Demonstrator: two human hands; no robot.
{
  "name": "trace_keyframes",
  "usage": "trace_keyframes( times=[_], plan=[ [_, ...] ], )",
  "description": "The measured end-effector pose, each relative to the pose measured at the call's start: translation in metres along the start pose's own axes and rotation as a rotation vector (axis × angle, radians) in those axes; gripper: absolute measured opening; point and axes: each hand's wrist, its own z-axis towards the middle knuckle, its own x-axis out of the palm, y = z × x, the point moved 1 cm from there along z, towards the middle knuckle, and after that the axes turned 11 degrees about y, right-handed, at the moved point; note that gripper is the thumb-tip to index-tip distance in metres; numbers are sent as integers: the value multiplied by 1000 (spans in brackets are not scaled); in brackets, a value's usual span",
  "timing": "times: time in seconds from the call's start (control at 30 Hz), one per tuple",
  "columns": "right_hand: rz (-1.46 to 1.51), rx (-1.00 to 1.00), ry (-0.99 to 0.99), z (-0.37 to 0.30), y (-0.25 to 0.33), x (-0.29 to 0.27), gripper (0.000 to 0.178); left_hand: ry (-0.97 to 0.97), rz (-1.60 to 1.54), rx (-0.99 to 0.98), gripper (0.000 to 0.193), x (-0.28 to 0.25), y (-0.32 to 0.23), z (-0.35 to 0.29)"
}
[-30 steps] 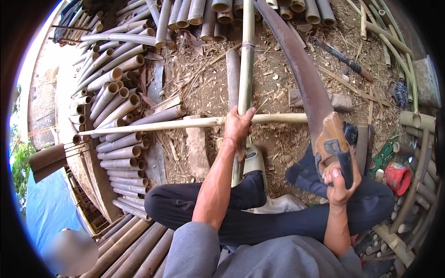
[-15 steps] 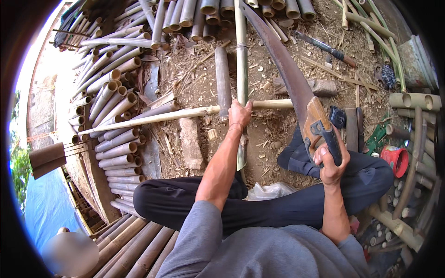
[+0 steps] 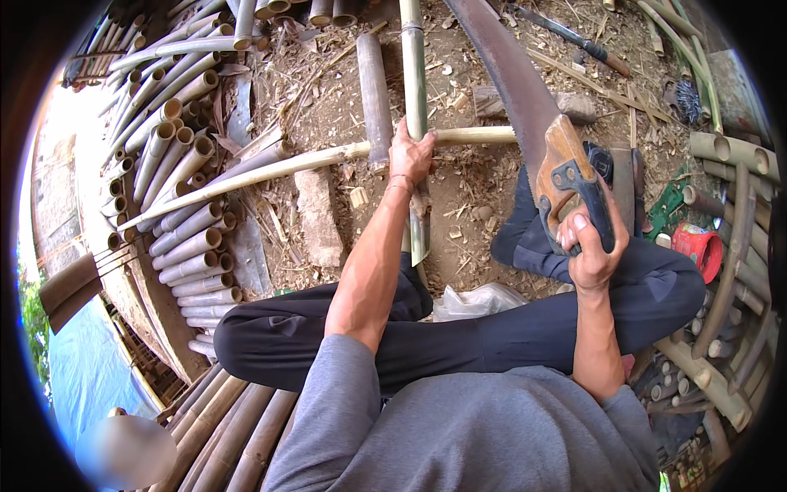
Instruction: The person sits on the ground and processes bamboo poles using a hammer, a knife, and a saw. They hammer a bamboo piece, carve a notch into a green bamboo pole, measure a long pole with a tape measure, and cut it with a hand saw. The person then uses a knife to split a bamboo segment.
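My left hand (image 3: 410,154) grips a long pale bamboo pole (image 3: 270,168) that lies crosswise over an upright green bamboo stem (image 3: 413,66) on the dirt. My right hand (image 3: 589,250) is closed around the dark handle of a large hand saw (image 3: 525,98). Its rusty blade rises away from me and its toothed edge meets the pole just right of my left hand. I sit cross-legged in dark trousers (image 3: 459,328) with the pole in front of my knees.
A stack of cut bamboo tubes (image 3: 172,189) fills the left side, and more tubes (image 3: 730,213) lie at the right. A short thick bamboo piece (image 3: 374,90) lies beside the stem. A red container (image 3: 698,248) stands at the right, and a long-handled tool (image 3: 574,39) lies at the top.
The view has shifted slightly, so pole and hands sit higher in the picture. The saw stays on the pole in my right hand, and my left hand keeps its grip.
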Motion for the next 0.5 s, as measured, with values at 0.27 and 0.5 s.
trace_keyframes(
  times=[0.27, 0.5],
  plan=[
    [-11, -34, -20, -5, -3, -4, 50, -151, 384, -61, 72, 5, 2, 10],
    [14, -44, -17, -10, -3, -3, 49, -235, 658, -120, 79, 16, 4, -3]
  ],
)
